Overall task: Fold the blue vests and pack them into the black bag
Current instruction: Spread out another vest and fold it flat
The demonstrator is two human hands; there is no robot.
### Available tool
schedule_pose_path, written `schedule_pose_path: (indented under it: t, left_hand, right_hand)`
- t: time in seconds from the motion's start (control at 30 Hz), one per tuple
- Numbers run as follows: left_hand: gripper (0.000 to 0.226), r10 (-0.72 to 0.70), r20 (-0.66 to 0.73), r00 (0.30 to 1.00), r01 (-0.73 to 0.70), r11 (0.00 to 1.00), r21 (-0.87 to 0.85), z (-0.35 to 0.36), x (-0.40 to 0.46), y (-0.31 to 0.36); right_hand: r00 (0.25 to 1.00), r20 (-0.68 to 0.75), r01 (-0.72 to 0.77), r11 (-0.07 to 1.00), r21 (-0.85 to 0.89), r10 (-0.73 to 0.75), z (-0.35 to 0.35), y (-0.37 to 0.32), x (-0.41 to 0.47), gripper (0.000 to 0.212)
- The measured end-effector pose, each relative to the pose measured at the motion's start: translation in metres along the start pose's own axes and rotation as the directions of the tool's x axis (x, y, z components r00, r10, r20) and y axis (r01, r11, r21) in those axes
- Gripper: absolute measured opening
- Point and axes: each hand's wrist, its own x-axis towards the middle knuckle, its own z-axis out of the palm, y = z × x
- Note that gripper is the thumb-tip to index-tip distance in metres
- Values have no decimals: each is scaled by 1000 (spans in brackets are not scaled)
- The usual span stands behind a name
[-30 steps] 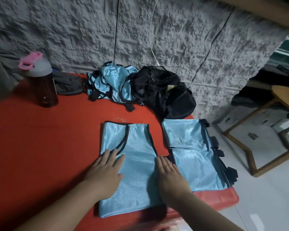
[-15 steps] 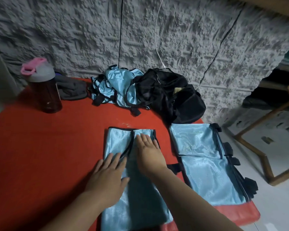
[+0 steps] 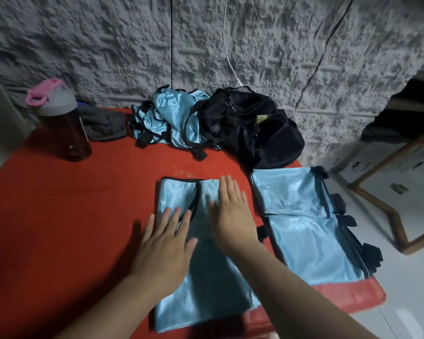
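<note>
Blue vest lies flat on the red table, nearer the viewer than the black bag. Left hand and right hand press it, fingers extended, holding nothing.

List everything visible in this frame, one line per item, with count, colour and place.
table: one, red top, fills the foreground
flat vest: one, blue, under both hands
folded vests: stack, blue, table's right edge
crumpled vests: heap, blue, far side
bag: one, black, right of the heap
bottle: one, dark with pink-grey lid, far left
cloth: one, grey, beside the bottle
left hand: flat, open
right hand: flat, open
</note>
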Motion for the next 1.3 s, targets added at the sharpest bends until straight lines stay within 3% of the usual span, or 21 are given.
schedule_pose_path:
  t: [0.1,0.2,0.37,0.53,0.9,1.07,1.2,1.3]
  left_hand:
    - [70,103,10,995,-103,994,42,8,-13,2]
    - [65,157,45,987,-160,984,75,23,-24,1]
    - [62,160,-31,987,-156,981,113,41,-26,-5]
    - [60,140,-25,990,-136,985,102,44,-26,-6]
    - [69,92,38,995,-93,995,19,33,-22,-12]
    - [80,11,80,997,-9,1000,-20,17,-24,-39]
    - [79,23,115,993,-17,999,-50,10,-29,-68]
    - [78,42,33,999,-40,997,-71,6,-33,-76]
  right_hand:
    - [975,186,124,992,9,-123,7,-25,-52,91]
    - [963,257,77,997,7,-76,21,-16,-85,88]
    - [976,217,31,993,-113,-6,13,23,-108,72]
    - [975,222,-3,992,-122,30,7,43,-114,75]
    - [975,221,28,992,-127,0,15,33,-105,80]
    - [974,225,62,995,-83,-41,30,4,-89,72]
    - [957,282,99,988,-121,-61,35,-16,-83,77]
    - [970,229,130,974,-185,-86,18,-20,-81,71]
